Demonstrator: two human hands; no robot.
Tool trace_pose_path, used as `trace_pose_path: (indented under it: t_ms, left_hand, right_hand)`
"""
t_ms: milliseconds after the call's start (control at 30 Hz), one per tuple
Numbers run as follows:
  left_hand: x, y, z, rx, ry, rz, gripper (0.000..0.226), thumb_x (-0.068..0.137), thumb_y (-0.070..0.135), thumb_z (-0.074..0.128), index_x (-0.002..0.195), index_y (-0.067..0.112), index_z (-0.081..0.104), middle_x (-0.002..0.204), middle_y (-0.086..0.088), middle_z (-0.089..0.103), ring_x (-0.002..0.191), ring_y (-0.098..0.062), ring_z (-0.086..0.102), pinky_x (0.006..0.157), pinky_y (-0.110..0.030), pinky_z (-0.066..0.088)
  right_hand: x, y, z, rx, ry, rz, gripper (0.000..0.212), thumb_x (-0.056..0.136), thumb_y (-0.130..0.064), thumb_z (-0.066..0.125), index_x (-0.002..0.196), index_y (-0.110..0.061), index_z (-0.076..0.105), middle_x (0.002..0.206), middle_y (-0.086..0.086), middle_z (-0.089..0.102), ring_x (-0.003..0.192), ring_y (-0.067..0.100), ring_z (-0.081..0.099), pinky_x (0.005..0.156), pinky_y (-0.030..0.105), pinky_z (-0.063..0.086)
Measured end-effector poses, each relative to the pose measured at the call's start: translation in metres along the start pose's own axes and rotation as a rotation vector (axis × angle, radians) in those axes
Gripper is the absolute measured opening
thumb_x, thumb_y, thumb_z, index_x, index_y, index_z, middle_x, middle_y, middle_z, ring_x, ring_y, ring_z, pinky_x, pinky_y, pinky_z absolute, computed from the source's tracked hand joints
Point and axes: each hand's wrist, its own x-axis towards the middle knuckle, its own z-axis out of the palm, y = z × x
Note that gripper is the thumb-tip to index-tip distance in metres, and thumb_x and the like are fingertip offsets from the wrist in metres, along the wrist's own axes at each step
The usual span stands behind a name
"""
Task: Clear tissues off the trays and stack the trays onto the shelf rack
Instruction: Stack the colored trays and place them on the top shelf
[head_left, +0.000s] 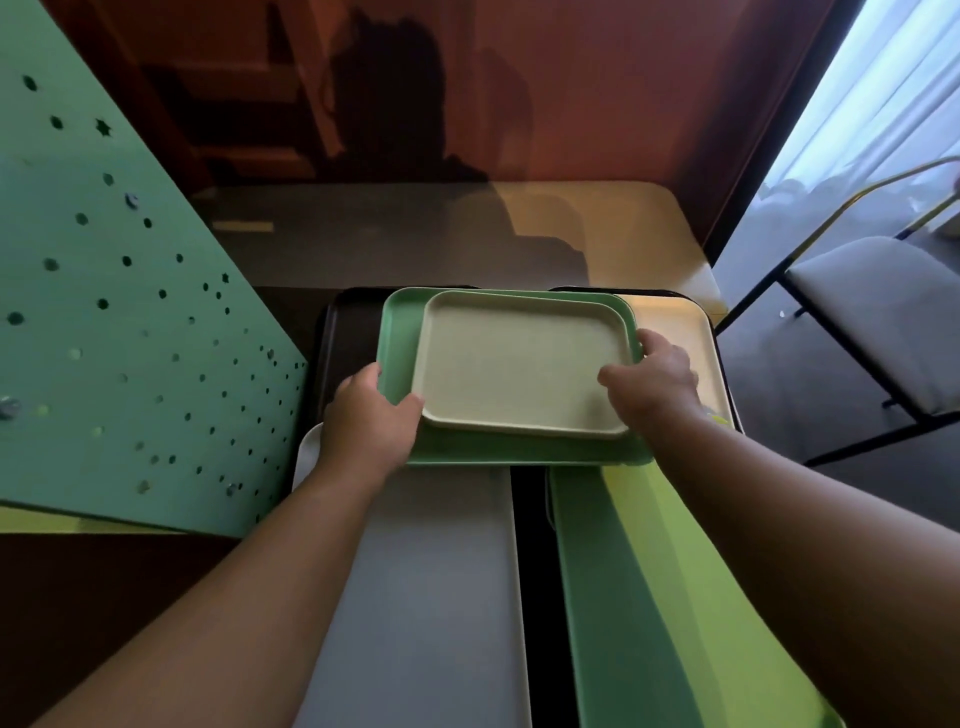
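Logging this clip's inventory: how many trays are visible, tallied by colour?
Green trays: 2, held one, near right
Beige trays: 2, held top, far right
Black tray: 1
White tray: 1
Total: 6

- beige tray (519, 369) on green tray (400, 332)
- black tray (345, 322) beneath
- cream tray (670, 322)
- grey tray (431, 597)
- lime-green tray (675, 597)
- green panel (130, 312), dots and stars
- reddish-brown wall (597, 88)

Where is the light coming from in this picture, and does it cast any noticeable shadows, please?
Head view: daylight enters through the window at upper right; the person's shadow falls on the far wall; the hands and trays are dimmer, and straight edges bow from wide-angle distortion.
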Motion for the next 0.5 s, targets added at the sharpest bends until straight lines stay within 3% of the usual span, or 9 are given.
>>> trace_pose_path:
  t_ms: [133, 300, 400, 467, 500]
  left_hand:
    - [-0.012, 0.005, 0.0, -0.074, -0.044, -0.032, 0.074, 0.097, 0.036, 0.061, 0.16, 0.016, 0.029, 0.158, -0.012, 0.042, 0.142, -0.031, 0.044, 0.112, -0.039, 0.039]
    - [-0.027, 0.015, -0.016, -0.315, 0.053, 0.026, 0.074, 0.087, 0.037, 0.063, 0.155, 0.021, 0.037, 0.143, -0.007, 0.057, 0.122, -0.027, 0.061, 0.102, -0.047, 0.054]
    - [-0.04, 0.032, -0.034, -0.502, 0.224, 0.016, 0.062, 0.091, 0.026, 0.064, 0.149, 0.018, 0.045, 0.135, -0.004, 0.06, 0.108, -0.018, 0.063, 0.086, -0.031, 0.058]
    - [-0.054, 0.047, -0.046, -0.596, 0.39, 0.007, 0.044, 0.091, 0.02, 0.063, 0.134, 0.018, 0.056, 0.121, -0.002, 0.064, 0.092, -0.009, 0.062, 0.071, -0.021, 0.051]
    - [-0.061, 0.054, -0.052, -0.667, 0.453, -0.008, 0.035, 0.089, 0.019, 0.062, 0.124, 0.02, 0.059, 0.115, -0.001, 0.064, 0.088, -0.009, 0.062, 0.069, -0.022, 0.052]
  right_hand:
    - [-0.01, 0.004, -0.001, 0.019, -0.056, 0.101, 0.072, 0.085, -0.035, 0.071, 0.149, -0.018, 0.042, 0.127, 0.009, 0.057, 0.117, 0.035, 0.057, 0.1, 0.056, 0.054]
    - [-0.027, -0.002, -0.023, 0.216, -0.025, 0.073, 0.055, 0.085, -0.033, 0.075, 0.134, -0.014, 0.058, 0.114, 0.007, 0.065, 0.108, 0.032, 0.063, 0.094, 0.053, 0.058]
    - [-0.053, -0.001, -0.05, 0.507, -0.095, 0.156, 0.033, 0.085, -0.028, 0.078, 0.111, -0.013, 0.064, 0.114, 0.014, 0.07, 0.106, 0.036, 0.068, 0.097, 0.057, 0.058]
    - [-0.08, 0.007, -0.067, 0.687, -0.144, 0.218, 0.019, 0.091, -0.022, 0.074, 0.103, -0.011, 0.064, 0.114, 0.018, 0.071, 0.107, 0.041, 0.07, 0.099, 0.059, 0.056]
    - [-0.096, 0.014, -0.073, 0.769, -0.162, 0.245, 0.016, 0.094, -0.019, 0.07, 0.105, -0.009, 0.064, 0.115, 0.019, 0.072, 0.107, 0.043, 0.07, 0.098, 0.06, 0.056]
